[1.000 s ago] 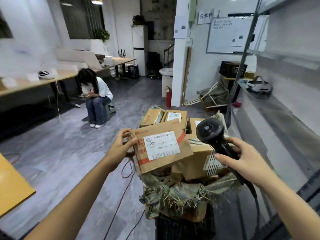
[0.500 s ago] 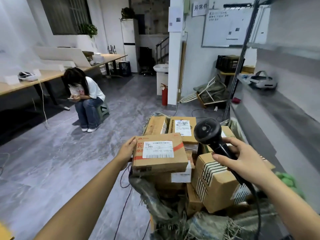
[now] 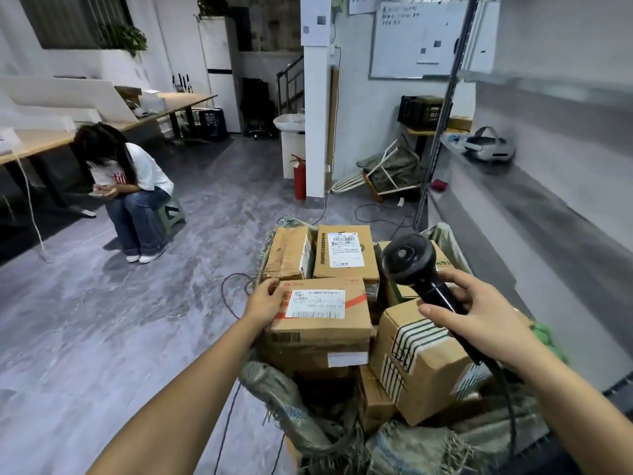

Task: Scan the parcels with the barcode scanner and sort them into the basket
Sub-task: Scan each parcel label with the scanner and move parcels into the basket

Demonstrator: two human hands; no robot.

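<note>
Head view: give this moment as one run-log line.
left hand holds labelled parcel, label up | right hand grips scanner | other parcels piled in sack

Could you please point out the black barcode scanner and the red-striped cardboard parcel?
black barcode scanner [image 3: 407, 260]: head view, on its rounded head.
red-striped cardboard parcel [image 3: 315, 303]: head view, on its white label.

Grey marbled floor [image 3: 102, 337] carries a sack-lined basket [image 3: 270, 385], packed full with cardboard parcels [image 3: 346, 234] stacked in layers — a red fire extinguisher [image 3: 300, 180] and green stool [image 3: 173, 217] stand farther off
</note>
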